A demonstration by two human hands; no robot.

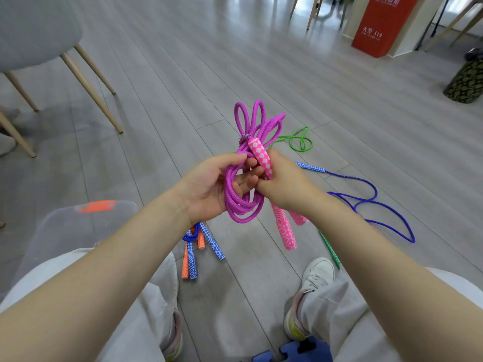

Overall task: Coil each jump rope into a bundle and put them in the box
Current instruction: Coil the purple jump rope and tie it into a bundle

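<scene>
While the left hand [209,189] curls its fingers through a bunch of braided magenta cord, the right hand [282,184] pinches one pink handle [260,155] of the same jump rope [243,205] between thumb and fingers, so both hands are closed on the magenta rope. Its woven cord forms rounded loops that fan upward like petals above the hands and hang in a thicker oval coil below the left palm. The gripped handle is a short cylinder with a pink-and-white checker print, tilted up and to the left. Two more pink patterned handles [285,228] lie on the floor just under the right wrist. A thin green rope [298,142] lies in loose loops on the grey wood-look plank floor [156,113] beyond the hands, and a thin blue rope [379,207] snakes in wide curves to the right, its blue-and-white checked handle near the right hand. Below the left wrist lies a bundle of blue and orange handles [198,246] with diamond print. At the left, a clear plastic box [78,226] with an orange latch sits beside the person's knee, partly hidden by the forearm. A grey chair [39,35] with tapered wooden legs stands at the far left
</scene>
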